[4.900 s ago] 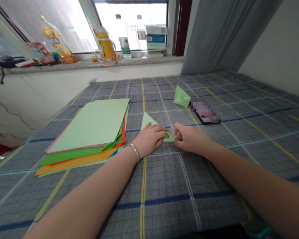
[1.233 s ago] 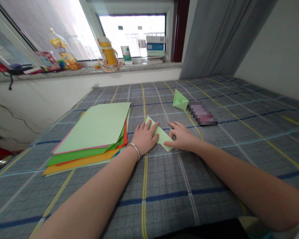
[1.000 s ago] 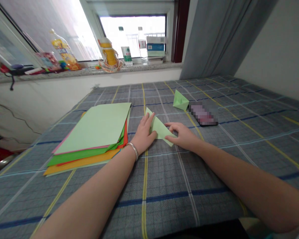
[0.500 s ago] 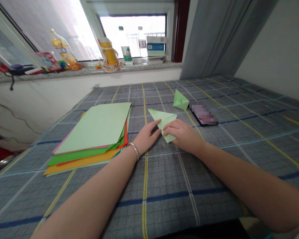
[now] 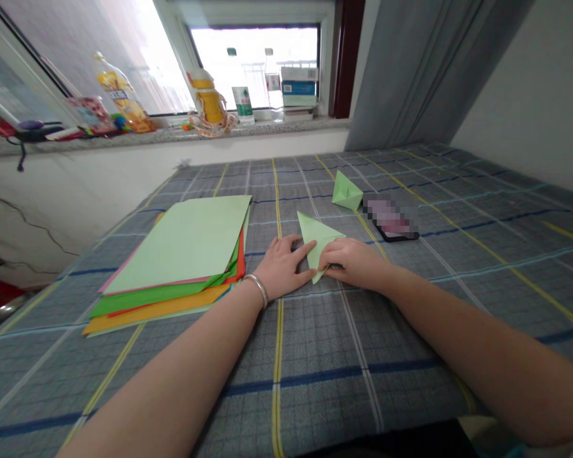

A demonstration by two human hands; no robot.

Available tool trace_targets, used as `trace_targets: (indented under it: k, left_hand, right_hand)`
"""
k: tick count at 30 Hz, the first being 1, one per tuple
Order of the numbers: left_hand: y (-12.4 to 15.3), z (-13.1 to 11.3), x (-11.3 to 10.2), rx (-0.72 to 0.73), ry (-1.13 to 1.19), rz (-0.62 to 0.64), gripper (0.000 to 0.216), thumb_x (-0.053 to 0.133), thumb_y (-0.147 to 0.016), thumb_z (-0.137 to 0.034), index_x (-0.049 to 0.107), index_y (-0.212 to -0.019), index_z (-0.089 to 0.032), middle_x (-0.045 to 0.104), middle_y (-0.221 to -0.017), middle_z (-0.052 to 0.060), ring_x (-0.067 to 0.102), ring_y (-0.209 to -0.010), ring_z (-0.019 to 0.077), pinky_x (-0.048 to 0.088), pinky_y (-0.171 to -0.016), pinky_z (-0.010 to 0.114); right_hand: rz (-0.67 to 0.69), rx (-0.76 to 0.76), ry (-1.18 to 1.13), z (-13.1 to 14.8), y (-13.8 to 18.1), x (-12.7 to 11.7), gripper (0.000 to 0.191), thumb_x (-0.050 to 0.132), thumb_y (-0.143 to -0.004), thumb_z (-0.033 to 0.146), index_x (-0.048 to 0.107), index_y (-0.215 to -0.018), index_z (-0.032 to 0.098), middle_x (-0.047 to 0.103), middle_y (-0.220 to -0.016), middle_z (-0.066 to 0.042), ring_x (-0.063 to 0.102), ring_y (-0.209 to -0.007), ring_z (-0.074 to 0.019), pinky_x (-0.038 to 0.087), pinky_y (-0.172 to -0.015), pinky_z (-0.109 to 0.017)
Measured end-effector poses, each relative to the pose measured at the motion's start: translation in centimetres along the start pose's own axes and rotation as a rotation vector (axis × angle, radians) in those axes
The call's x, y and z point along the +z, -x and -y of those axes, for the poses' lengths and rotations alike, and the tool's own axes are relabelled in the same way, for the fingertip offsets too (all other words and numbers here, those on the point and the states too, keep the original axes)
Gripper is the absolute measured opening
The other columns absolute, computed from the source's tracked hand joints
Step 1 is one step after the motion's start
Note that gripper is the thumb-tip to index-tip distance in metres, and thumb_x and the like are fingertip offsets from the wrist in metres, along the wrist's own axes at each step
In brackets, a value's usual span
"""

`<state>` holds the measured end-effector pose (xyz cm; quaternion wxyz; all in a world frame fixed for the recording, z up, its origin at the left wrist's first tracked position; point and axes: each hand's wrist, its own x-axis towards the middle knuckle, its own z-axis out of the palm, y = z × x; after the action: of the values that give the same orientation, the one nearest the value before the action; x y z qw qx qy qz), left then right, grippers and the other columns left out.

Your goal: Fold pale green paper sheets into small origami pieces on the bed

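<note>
A light green piece of folded paper (image 5: 317, 233) lies on the checked cloth between my hands. My left hand (image 5: 284, 265), with a silver bracelet at the wrist, has its fingers spread; the index finger and thumb rest on the paper's left edge. My right hand (image 5: 352, 262) pinches the paper's lower right edge between thumb and curled fingers. Part of that edge is hidden under the right fingers. Beyond the hands stands a green folded paper shape (image 5: 346, 191), open at its top.
A stack of coloured paper sheets (image 5: 181, 245) lies to the left. A phone (image 5: 390, 218) with a blurred screen lies right of the folded shape. Along the windowsill (image 5: 172, 135) stand a yellow cup (image 5: 210, 105), an orange drink bottle (image 5: 124, 95) and boxes (image 5: 298, 89).
The folded paper has turned and shifted slightly right and nearer. My left fingers have spread wider, and my right hand has moved down along the paper's edge.
</note>
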<state>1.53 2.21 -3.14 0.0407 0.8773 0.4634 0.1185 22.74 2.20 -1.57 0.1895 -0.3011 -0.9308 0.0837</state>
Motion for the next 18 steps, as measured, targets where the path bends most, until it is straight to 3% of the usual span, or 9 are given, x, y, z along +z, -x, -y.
trace_targets:
  k: [4, 10, 18]
  left_hand:
    - [0.1, 0.2, -0.5, 0.07, 0.041, 0.057, 0.069, 0.057, -0.079, -0.052, 0.042, -0.138, -0.02, 0.033, -0.146, 0.015, 0.031, -0.134, 0.0324, 0.026, -0.11, 0.048]
    - [-0.1, 0.4, -0.8, 0.109, 0.053, 0.176, 0.073, 0.055, -0.08, -0.053, 0.033, -0.143, -0.024, 0.026, -0.152, 0.008, 0.017, -0.141, 0.0334, 0.015, -0.111, 0.057]
    - [-0.4, 0.1, -1.5, 0.056, 0.069, 0.259, 0.077, 0.056, -0.079, -0.049, 0.027, -0.145, -0.021, 0.026, -0.152, 0.008, 0.014, -0.142, 0.0311, 0.013, -0.112, 0.055]
  right_hand:
    - [0.009, -0.006, -0.04, -0.7, 0.0, 0.2, 0.013, 0.058, -0.084, 0.025, 0.07, -0.079, 0.023, 0.069, -0.089, -0.002, 0.061, -0.088, -0.0171, 0.042, -0.083, -0.032]
    - [-0.038, 0.076, -0.065, -1.3, -0.3, 1.2, 0.014, 0.065, -0.081, 0.034, 0.068, -0.079, 0.021, 0.068, -0.087, -0.002, 0.059, -0.09, -0.0181, 0.04, -0.087, -0.034]
    - [-0.097, 0.132, -0.09, -1.7, -0.6, 2.0, 0.009, 0.071, -0.076, 0.033, 0.07, -0.078, 0.024, 0.067, -0.086, 0.0, 0.057, -0.089, -0.0177, 0.037, -0.086, -0.033]
